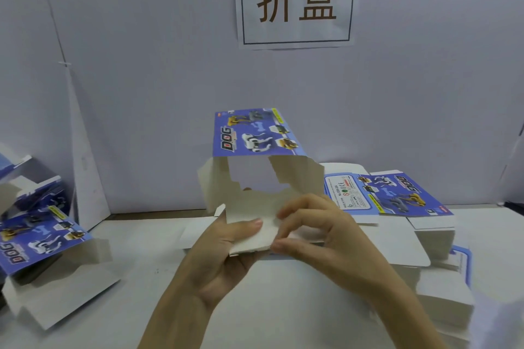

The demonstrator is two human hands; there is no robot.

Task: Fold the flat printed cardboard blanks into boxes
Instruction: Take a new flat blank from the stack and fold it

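Dead centre, the half-opened printed blank (256, 133) is held up above the counter (147, 252), white inside facing us. The left hand (224, 238) grips its lower flap, thumb flat on top. The right hand (320, 232) pinches that same flap's edge. Flat blanks (397, 195) are stacked at 3 o'clock, folded boxes (42, 235) sit at 9 o'clock, and a paper sign (296, 0) hangs at 12.

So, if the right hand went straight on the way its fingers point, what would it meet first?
The right hand points left, and its fingertips seem to pinch the white flap of the cardboard blank. Just beyond lies the thumb of the left hand, pressed on that flap.
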